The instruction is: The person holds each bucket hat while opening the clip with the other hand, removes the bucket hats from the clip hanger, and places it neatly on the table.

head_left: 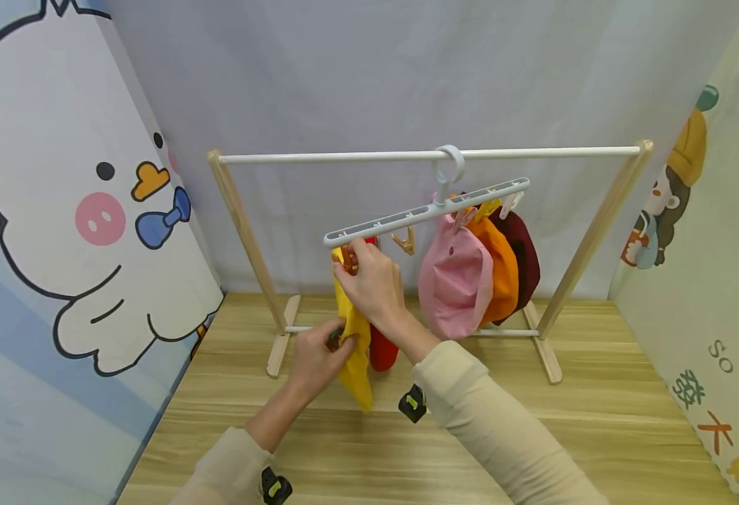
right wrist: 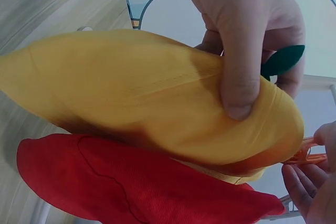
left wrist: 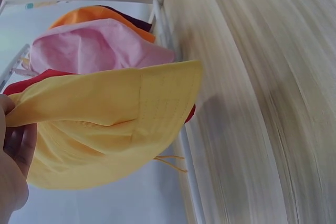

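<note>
A yellow hat [head_left: 354,351] hangs under the left end of the white hanger [head_left: 429,210]. My left hand [head_left: 320,358] pinches the hat's side between thumb and fingers, which also shows in the left wrist view, where the yellow fabric [left wrist: 113,124] spreads out with its brim toward the tabletop. Near a green leaf [right wrist: 283,61] on the hat, the left thumb presses the cloth in the right wrist view. My right hand [head_left: 375,280], just below the hanger's end, pinches an orange clothespin [right wrist: 304,156] at the hat's edge. Directly behind hangs a red hat [right wrist: 131,182].
Pink [head_left: 454,280], orange [head_left: 498,263] and dark red [head_left: 527,259] hats hang clipped on the hanger's right half. A yellowish clip [head_left: 405,241] dangles mid-hanger. The hanger hooks over the white rail [head_left: 344,158] of a wooden-legged rack on the wood-grain table [head_left: 356,463].
</note>
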Demonstrator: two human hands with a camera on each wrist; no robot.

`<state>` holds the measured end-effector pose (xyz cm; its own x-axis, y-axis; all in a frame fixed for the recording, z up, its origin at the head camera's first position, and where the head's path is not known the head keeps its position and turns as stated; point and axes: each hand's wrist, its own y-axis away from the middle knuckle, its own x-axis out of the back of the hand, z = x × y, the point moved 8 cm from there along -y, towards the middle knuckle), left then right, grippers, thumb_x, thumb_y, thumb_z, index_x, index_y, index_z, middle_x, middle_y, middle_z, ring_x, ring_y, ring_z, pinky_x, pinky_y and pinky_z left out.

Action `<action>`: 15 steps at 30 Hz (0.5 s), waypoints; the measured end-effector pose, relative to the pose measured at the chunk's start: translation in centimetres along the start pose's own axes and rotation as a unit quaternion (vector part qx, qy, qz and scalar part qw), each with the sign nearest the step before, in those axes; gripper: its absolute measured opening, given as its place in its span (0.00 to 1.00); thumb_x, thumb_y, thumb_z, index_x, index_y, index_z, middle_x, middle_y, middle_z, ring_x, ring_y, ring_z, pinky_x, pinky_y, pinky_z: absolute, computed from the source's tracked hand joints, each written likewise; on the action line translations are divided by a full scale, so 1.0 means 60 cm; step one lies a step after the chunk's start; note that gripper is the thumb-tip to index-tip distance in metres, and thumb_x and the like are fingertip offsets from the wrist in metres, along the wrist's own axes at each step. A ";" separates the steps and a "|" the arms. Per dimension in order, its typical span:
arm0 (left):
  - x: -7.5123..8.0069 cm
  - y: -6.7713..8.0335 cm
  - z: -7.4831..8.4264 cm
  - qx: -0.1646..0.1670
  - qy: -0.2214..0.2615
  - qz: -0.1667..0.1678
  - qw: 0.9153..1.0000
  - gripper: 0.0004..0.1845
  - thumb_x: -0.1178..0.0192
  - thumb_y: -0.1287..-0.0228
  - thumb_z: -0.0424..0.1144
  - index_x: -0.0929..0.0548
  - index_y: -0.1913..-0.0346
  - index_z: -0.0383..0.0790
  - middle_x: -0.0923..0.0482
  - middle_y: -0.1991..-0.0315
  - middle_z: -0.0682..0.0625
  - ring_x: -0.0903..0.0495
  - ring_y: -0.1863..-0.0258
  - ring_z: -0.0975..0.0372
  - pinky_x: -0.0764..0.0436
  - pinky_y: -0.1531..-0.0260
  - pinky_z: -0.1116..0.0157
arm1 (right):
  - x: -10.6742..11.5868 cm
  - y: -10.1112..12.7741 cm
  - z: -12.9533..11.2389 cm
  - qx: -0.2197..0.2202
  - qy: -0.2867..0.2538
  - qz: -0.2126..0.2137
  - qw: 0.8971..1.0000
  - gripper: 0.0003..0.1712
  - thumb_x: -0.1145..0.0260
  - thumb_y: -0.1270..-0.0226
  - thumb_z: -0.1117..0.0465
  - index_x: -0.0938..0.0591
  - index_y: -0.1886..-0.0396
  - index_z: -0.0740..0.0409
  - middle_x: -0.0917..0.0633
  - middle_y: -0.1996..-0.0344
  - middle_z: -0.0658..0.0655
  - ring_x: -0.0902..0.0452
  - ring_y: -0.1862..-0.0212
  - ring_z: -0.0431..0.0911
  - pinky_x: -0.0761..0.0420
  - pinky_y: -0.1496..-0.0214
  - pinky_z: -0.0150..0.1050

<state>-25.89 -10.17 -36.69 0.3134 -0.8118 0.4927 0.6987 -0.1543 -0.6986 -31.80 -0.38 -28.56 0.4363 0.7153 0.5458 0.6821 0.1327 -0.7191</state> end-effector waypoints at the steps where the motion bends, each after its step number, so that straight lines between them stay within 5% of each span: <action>1: 0.000 0.000 -0.001 0.001 -0.002 -0.001 1.000 0.05 0.35 0.51 0.28 0.19 0.70 0.35 0.20 0.79 0.48 0.30 0.85 0.70 0.30 0.85 0.77 | 0.000 0.000 0.000 -0.002 -0.001 -0.001 1.000 0.09 0.35 0.44 0.56 0.24 0.68 0.56 0.23 0.79 0.51 0.28 0.78 0.42 0.27 0.77 0.35; 15: 0.004 -0.001 -0.006 0.038 0.019 -0.028 0.999 0.05 0.37 0.49 0.28 0.19 0.67 0.35 0.18 0.76 0.46 0.26 0.84 0.68 0.27 0.84 0.76 | 0.008 0.005 -0.008 -0.005 -0.002 0.007 1.000 0.07 0.36 0.45 0.59 0.25 0.72 0.56 0.26 0.81 0.50 0.31 0.80 0.41 0.31 0.79 0.34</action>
<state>-26.08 -10.54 -36.69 0.2483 -0.8240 0.5093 0.7613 -0.1591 -0.6285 -31.11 -0.30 -28.31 0.4432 0.7201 0.5338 0.6815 0.1162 -0.7225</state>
